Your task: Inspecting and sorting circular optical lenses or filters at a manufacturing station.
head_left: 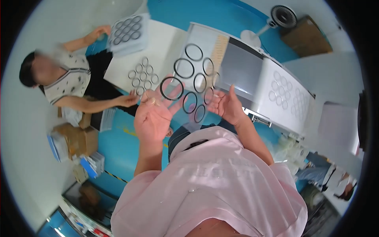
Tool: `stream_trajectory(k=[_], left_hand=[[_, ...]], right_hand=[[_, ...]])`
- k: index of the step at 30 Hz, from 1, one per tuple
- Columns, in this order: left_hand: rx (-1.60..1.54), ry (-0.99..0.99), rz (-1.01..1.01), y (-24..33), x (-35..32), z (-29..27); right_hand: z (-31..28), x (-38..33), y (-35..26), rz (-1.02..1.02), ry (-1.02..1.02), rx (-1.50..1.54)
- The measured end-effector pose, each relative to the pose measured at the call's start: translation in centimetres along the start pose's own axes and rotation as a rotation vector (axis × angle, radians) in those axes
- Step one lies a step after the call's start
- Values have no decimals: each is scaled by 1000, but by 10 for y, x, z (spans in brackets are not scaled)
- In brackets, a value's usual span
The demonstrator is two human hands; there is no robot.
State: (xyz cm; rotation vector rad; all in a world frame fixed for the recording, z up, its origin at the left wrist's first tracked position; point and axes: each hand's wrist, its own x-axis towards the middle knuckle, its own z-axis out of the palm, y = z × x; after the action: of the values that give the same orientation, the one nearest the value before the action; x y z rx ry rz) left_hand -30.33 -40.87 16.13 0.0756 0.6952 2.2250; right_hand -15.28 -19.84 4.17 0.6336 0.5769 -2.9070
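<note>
The person wears a loose, pale pink top (229,197) with a rounded neckline (215,215) and short sleeves (132,185), leaving the forearms (150,156) bare. Faint lettering (221,171) crosses the front, near a small shiny spot (192,190). Dark blue legwear (177,140) shows past the hem (215,129). The left hand (152,116) and right hand (229,106) are ungloved

held clear sheet (194,82): 1 | fan (283,16): 1 | other people (71,81): 2
</note>
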Motion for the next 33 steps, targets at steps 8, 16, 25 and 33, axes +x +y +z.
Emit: stream_trajectory(k=[8, 16, 25, 33], left_hand=[[530, -225, -61, -27, 31, -29], [1229, 114, -188, -54, 51, -1], [1223, 15, -145, -77, 51, -9], [1141, 15, -236, -82, 48, 5]], right_hand=[[-5, -67, -30, -432, 417, -478], [-32, -103, -38, -569, 660, -532], [-42, -125, -22, -718, 741, -571], [-47, -132, -12, -735, 832, -498]])
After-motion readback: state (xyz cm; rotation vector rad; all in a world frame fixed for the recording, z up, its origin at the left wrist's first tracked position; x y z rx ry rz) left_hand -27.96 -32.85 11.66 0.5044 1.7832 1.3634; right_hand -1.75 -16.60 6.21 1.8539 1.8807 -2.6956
